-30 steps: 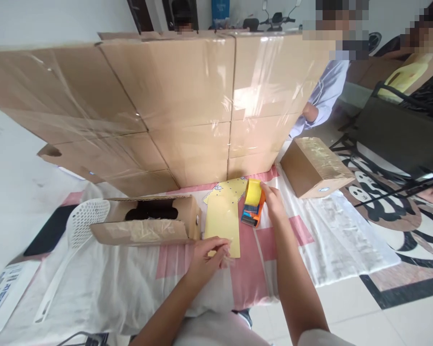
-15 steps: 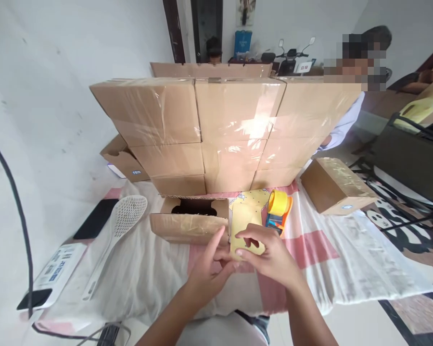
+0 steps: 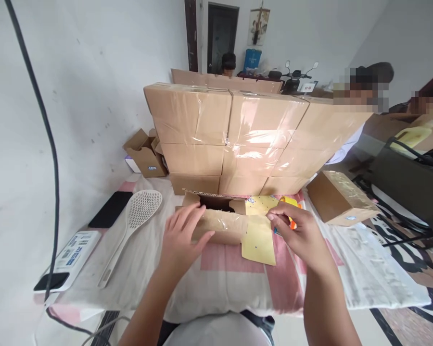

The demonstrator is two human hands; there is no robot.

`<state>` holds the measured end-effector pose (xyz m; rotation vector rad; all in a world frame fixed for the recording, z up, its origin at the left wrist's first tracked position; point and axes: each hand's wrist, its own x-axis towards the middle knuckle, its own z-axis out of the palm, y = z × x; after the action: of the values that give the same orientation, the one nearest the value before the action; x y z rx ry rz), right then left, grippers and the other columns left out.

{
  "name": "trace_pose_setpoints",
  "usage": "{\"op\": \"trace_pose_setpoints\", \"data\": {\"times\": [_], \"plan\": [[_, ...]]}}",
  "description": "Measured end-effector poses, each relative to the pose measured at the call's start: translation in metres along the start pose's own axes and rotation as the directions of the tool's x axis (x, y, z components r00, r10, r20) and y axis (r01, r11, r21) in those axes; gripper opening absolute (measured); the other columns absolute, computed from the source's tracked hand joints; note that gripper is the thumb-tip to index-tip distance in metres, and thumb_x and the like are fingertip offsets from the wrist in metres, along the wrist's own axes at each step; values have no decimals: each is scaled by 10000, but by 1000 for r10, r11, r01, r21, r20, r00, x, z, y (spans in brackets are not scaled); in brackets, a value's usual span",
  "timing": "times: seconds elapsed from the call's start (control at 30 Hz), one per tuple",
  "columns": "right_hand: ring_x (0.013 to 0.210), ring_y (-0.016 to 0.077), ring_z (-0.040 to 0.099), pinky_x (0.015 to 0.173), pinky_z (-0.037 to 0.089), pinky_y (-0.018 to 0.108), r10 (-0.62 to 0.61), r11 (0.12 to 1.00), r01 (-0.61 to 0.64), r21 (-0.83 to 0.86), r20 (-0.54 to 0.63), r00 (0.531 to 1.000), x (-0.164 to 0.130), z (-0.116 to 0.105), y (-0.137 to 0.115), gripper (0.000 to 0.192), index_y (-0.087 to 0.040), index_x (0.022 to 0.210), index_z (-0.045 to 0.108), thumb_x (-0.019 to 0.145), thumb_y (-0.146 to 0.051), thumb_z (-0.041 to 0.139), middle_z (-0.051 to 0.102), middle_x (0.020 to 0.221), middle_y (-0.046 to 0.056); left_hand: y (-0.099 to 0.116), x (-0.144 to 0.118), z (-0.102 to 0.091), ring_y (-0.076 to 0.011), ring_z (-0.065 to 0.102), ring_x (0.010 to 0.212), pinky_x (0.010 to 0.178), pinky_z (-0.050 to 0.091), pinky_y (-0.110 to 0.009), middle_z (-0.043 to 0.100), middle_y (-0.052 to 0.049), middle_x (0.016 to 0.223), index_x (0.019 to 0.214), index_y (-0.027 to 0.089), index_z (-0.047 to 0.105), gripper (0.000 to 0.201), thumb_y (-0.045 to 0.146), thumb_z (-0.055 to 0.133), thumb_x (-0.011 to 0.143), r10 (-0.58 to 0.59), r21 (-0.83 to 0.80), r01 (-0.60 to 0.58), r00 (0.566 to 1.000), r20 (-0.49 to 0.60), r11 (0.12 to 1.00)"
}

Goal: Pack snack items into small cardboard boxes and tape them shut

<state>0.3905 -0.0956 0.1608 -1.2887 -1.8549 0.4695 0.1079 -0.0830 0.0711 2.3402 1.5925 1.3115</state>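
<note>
The left hand (image 3: 181, 231), spread wide, has parted from the right hand (image 3: 299, 233) and covers part of one open carton (image 3: 224, 234) beside a yellow sheet (image 3: 259, 247); the right, pinched narrow, contents indiscernible, fronts one tape dispenser (image 3: 289, 200).

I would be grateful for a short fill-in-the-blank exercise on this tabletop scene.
1. The person's ____ hand is over the left end of the open brown cardboard box.
2. The head of the long-handled white skimmer is full of ____.
3. The flat pale-yellow sheet lies on white cloth with ____ patches.
4. The yellow-and-orange tape dispenser is partly hidden by the ____ hand.

Missing words: left; holes; pink; right.
</note>
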Motion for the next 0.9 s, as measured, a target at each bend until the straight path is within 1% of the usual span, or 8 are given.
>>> {"op": "trace_pose_setpoints", "data": {"times": [0.1,0.2,0.33,0.43,0.53,0.63,0.77,0.9], "plan": [[681,163,505,633,376,313,-76,997,77,0,160,984,15,-9,-22,234,-226,822,646,998,-358,565,590,742,22,-12,22,0,-422,286,1519,1220,160,-672,379,-151,1622,1584,220,352,931,568,744,814,132,195,-160,980,150,968],[683,164,530,636,401,316,-120,990,87,112,333,935,30,-10,-44,237,-225,799,672,976,-362,596,610,743,31,-17,30,4,-380,287,1527,1245,46,-662,403,-124,1611,1623,240,241,994,529,752,821,117,214,-172,961,249,962],[613,138,459,569,363,294,-92,963,-37,266,456,885,52,4,-62,274,-209,750,678,925,-420,661,562,674,15,-16,15,10,-353,367,1490,1252,61,-635,474,-124,1567,1613,224,269,900,455,717,867,44,203,-88,976,215,975],[608,120,406,552,318,272,-30,951,-136,279,520,854,73,26,-62,338,-197,715,653,886,-486,690,505,659,-6,-14,-2,19,-423,246,1530,1209,87,-689,366,-146,1629,1539,217,431,760,429,715,867,-12,248,-23,990,138,969],[616,112,385,555,300,256,0,940,-191,284,558,830,92,50,-57,364,-189,699,633,851,-511,712,459,650,-24,-15,-12,30,-418,350,1478,1194,119,-679,449,-157,1579,1442,225,545,633,408,728,864,-72,232,48,993,93,971],[634,115,396,565,299,253,7,941,-199,275,570,822,103,67,-56,342,-184,730,644,852,-498,705,477,670,-22,-19,-16,37,-353,489,1376,1207,128,-636,597,-150,1440,1452,221,515,676,460,739,861,-90,161,76,993,77,984],[632,113,396,568,289,256,-18,943,-189,276,605,796,106,74,-63,288,-185,764,665,861,-454,701,488,689,-22,-24,-19,41,-389,467,1363,1174,174,-653,576,-184,1427,1378,214,586,709,555,785,789,-98,144,98,995,-7,985],[530,86,306,517,227,259,-62,828,-367,424,719,693,112,77,-65,299,-190,727,640,828,-457,729,409,601,-50,-29,-22,46,-438,432,1329,1077,329,-643,489,-197,1434,1232,272,697,675,605,857,667,-173,109,184,979,-107,977]]}}
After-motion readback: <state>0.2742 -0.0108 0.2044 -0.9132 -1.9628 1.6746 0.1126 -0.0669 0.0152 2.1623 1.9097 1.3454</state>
